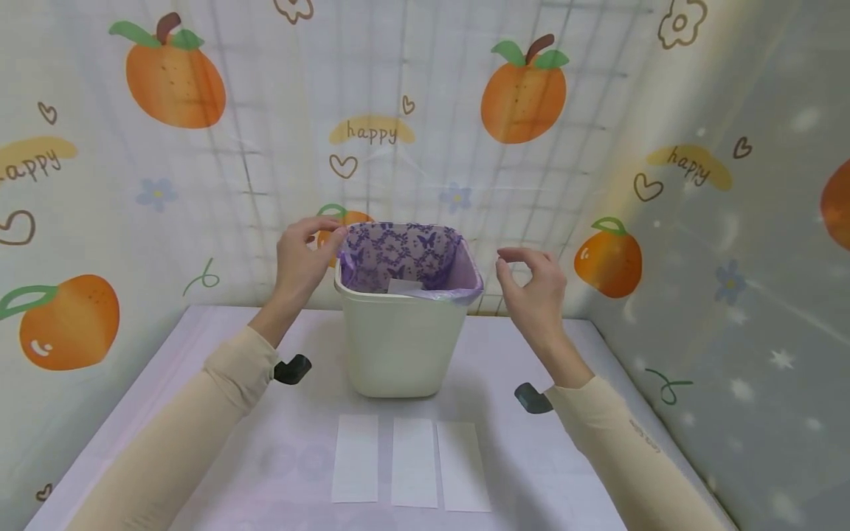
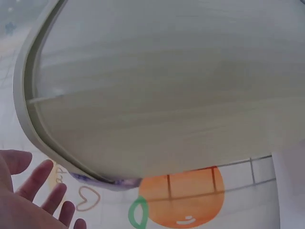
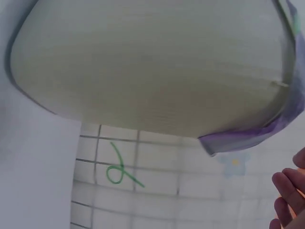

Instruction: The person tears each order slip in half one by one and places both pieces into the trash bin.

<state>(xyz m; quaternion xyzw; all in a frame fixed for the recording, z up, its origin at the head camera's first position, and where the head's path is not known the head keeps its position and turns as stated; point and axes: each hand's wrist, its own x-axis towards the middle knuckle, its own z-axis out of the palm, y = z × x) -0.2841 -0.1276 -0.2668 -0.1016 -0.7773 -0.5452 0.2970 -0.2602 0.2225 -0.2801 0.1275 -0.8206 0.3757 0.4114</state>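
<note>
A cream-white trash bin [image 1: 403, 343] stands upright on the table. It is lined with a purple butterfly-patterned trash bag [image 1: 408, 254], whose edge folds over the rim at the right; at the left front the rim is bare. My left hand [image 1: 305, 254] is beside the bin's left back corner, fingers bent loosely and spread, as the left wrist view also shows; nothing is in its grasp. To the right of the bin, apart from it, my right hand [image 1: 534, 284] hovers with thumb and index finger curved towards each other and holds nothing visible. In the right wrist view the bag's edge [image 3: 238, 138] hangs over the rim.
Three white paper strips [image 1: 415, 463] lie side by side on the table [image 1: 265, 457] in front of the bin. A small white piece [image 1: 403, 286] shows inside the bin. Behind and to the sides hangs a curtain [image 1: 279, 96] printed with oranges.
</note>
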